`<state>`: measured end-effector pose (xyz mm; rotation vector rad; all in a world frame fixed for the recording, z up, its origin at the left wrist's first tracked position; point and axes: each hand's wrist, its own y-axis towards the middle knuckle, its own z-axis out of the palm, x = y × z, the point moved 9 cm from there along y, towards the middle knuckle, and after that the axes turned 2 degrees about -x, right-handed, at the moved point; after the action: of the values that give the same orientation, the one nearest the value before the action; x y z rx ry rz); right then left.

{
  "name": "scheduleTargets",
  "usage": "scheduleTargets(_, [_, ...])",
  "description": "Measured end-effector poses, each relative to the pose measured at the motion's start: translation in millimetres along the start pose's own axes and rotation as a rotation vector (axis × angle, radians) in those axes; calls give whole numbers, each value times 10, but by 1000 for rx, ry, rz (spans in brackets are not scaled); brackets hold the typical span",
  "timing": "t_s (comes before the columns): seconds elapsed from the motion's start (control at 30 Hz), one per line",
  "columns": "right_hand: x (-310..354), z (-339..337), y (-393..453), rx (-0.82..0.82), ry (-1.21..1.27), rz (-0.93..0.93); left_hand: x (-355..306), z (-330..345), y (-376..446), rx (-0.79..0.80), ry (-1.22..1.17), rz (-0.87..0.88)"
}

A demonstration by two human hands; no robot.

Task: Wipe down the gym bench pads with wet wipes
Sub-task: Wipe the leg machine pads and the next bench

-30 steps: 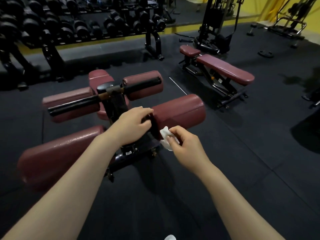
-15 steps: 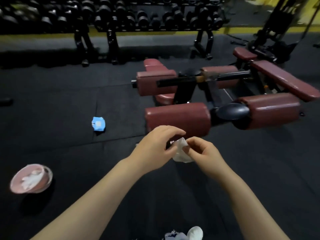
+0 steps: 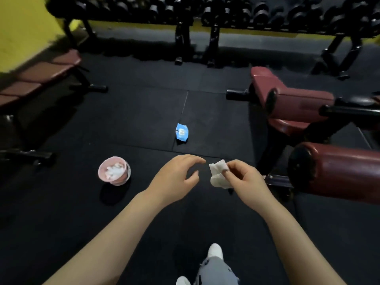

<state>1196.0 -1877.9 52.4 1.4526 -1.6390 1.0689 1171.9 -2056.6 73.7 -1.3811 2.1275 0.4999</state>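
At the far left a maroon flat bench (image 3: 39,77) stands against the yellow wall (image 3: 24,23), blurred and dim. Nearer, on the black rubber floor (image 3: 61,212), sits a pink bucket (image 3: 125,175) holding crumpled white wipes. Beyond it, in the middle of the floor, lies a blue pack of wet wipes (image 3: 181,132), well apart from both hands.

The left hand (image 3: 174,177) hovers over the floor with fingers loosely curved and spread, thumb and forefinger apart, holding nothing; its fingertips end just short of the wipe without touching it. The wet wipe (image 3: 218,175) is small, white and crumpled, folded over on itself and hanging a little below the fingers that hold it. The right hand (image 3: 242,177) pinches it between thumb and fingertips, the other fingers curled in behind.

To the right stands the gym bench with its maroon pads: a large roller pad (image 3: 337,171) nearest, with a dark round end cap, a second roller pad (image 3: 298,105) farther back, and a flat seat pad (image 3: 287,124) beneath it, all on a black frame (image 3: 273,147). The vinyl has a dull sheen. Neither hand touches any pad. Along the back runs a dumbbell rack (image 3: 205,9). At the bottom edge, grey trousers and white shoes (image 3: 214,250) show.
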Motion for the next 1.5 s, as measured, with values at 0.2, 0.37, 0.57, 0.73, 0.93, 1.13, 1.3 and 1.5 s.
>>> scheduleTargets(0.2, [258,226,726,8,-12,-33,559,-166,472,49,-69,-152])
scheduleTargets(0.37, [351,178,1377,-47,83,-33,776,-121,1196,91,-390,-309])
scheduleTargets(0.57, [387,60,1913,-158,231,-7,794,-93,2004,180,-602,-402])
scheduleTargets(0.73, [221,-96,2231,-206,316,133,671,-81,2601,279,-519,-310])
scheduleTargets(0.93, [5,-383,2633,-359,441,258,463,-29,3359,403,-466,-134])
scheduleTargets(1.13, [23,-708,2931,-683,510,259,283,0,4059,571,-471,85])
scheduleTargets(1.3, [48,-848,2972,-941,666,269,149,135,4461,725,-391,231])
scheduleTargets(1.5, [28,-1041,2642,-1100,540,295,-194,400,4774,823,-281,434])
